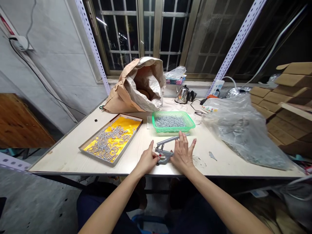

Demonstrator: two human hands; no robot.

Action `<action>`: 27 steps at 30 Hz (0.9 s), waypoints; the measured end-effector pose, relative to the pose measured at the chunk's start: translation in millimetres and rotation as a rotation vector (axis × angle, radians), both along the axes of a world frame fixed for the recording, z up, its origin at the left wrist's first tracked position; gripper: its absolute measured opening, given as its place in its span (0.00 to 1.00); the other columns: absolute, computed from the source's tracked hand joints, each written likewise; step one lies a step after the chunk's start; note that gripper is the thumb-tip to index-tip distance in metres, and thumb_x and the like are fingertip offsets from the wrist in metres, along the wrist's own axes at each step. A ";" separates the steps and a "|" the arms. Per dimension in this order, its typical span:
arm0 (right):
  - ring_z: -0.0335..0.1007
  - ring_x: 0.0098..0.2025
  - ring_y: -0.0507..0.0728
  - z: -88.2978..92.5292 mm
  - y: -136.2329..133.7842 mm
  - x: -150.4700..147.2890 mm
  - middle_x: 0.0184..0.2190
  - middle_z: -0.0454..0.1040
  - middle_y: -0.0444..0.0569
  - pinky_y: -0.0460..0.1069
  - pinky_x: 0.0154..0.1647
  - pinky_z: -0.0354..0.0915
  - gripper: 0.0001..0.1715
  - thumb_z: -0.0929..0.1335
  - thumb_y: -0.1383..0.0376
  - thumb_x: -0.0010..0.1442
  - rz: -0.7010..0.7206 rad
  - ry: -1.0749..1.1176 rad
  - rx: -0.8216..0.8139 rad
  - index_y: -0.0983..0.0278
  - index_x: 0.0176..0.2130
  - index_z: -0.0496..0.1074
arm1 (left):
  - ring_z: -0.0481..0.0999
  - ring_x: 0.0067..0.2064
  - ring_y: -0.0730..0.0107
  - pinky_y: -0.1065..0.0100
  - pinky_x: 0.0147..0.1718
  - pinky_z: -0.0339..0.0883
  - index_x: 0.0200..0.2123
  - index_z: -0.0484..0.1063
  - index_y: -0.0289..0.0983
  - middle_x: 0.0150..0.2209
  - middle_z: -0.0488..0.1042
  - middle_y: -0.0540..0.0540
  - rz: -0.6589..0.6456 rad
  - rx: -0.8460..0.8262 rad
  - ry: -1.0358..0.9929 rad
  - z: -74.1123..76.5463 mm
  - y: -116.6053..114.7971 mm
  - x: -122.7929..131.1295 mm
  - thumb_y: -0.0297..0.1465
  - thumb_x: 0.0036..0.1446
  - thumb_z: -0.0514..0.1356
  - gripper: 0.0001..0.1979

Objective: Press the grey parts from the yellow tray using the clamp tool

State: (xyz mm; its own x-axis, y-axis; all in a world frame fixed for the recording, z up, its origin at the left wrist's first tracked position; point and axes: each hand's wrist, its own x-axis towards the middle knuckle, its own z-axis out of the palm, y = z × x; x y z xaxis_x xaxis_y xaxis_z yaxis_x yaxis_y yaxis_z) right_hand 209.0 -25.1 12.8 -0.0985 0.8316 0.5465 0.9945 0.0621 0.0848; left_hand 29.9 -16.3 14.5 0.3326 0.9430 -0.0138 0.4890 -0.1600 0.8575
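Observation:
A grey hand grip with two handles and a dark coil spring (pixel 162 147) lies on the table between my hands; its upper handle (pixel 168 140) points to the right. My left hand (pixel 147 160) is at its left end, index finger raised, thumb and another finger pinched by a small red part (pixel 160 155). What the pinch holds is too small to make out. My right hand (pixel 182 154) rests against the grip's right side with fingers spread, covering part of it. Behind stands a green basket (pixel 174 129) of small metal pieces. A shallow tray (pixel 83 148) at left holds many small springs on yellow cloth.
A big open paper sack (pixel 119 97) stands at the back left. A steel kettle (pixel 182 95) is near the window. At right lie a clear plastic bag (pixel 243 130) and stacked cardboard boxes (pixel 292 104). A small grey scrap (pixel 212 156) lies right of my hand.

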 end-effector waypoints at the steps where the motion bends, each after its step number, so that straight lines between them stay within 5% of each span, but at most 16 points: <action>1: 0.28 0.67 0.66 0.5 0.2 0.0 0.66 0.42 0.66 0.73 0.60 0.22 0.33 0.63 0.67 0.48 0.000 -0.001 -0.003 0.77 0.53 0.60 | 0.77 0.36 0.66 0.67 0.40 0.66 0.66 0.36 0.28 0.34 0.79 0.43 -0.007 0.003 0.014 -0.4 0.6 -0.6 0.24 0.50 0.59 0.45; 8: 0.27 0.67 0.65 4.2 0.4 -1.6 0.66 0.41 0.66 0.73 0.60 0.21 0.34 0.63 0.67 0.48 -0.016 -0.028 -0.040 0.77 0.54 0.60 | 0.78 0.36 0.66 0.68 0.39 0.66 0.66 0.38 0.31 0.35 0.80 0.44 -0.057 -0.015 -0.004 -2.0 1.5 -1.0 0.24 0.49 0.58 0.45; 19: 0.37 0.65 0.68 4.0 2.3 -5.0 0.62 0.53 0.67 0.72 0.60 0.22 0.29 0.63 0.65 0.52 0.054 0.038 0.034 0.76 0.52 0.63 | 0.77 0.32 0.68 0.68 0.37 0.66 0.66 0.39 0.29 0.31 0.79 0.45 0.055 -0.070 -0.185 5.7 -6.2 -5.8 0.24 0.47 0.60 0.46; 27: 0.35 0.66 0.67 9.1 5.2 -9.9 0.64 0.48 0.67 0.72 0.60 0.22 0.30 0.64 0.64 0.51 0.071 0.054 0.048 0.76 0.52 0.62 | 0.77 0.34 0.67 0.68 0.38 0.65 0.66 0.40 0.30 0.30 0.79 0.45 0.107 -0.088 -0.265 3.3 -5.0 -12.6 0.25 0.47 0.63 0.47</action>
State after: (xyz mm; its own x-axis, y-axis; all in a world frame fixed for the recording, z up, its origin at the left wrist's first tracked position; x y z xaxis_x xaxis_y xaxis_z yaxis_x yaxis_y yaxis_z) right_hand 199.1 -19.9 21.9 -0.1255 0.7963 0.5917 0.9909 0.1293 0.0361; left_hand 17.3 -21.3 17.8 0.2340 0.9720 -0.0231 0.2563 -0.0387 0.9658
